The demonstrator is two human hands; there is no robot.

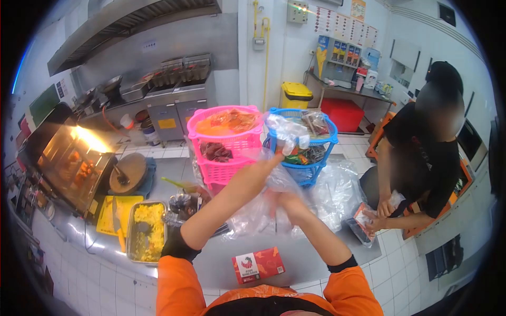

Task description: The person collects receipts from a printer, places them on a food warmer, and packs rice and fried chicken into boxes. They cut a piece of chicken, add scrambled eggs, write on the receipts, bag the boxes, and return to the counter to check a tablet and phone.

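My left hand reaches up to the front of the blue basket rack, beside a clear crumpled plastic bag; its fingers are blurred. Lower down, my right hand is among clear plastic bags, and what its fingers hold cannot be made out. The pink basket rack stands left of the blue one, with orange-red packets in its top tier and dark packets below. A red and white box lies on the metal table in front of me.
At left are a lit warming cabinet, a round pan, a knife on a yellow board and a tray of yellow food. A co-worker at right handles a packed container.
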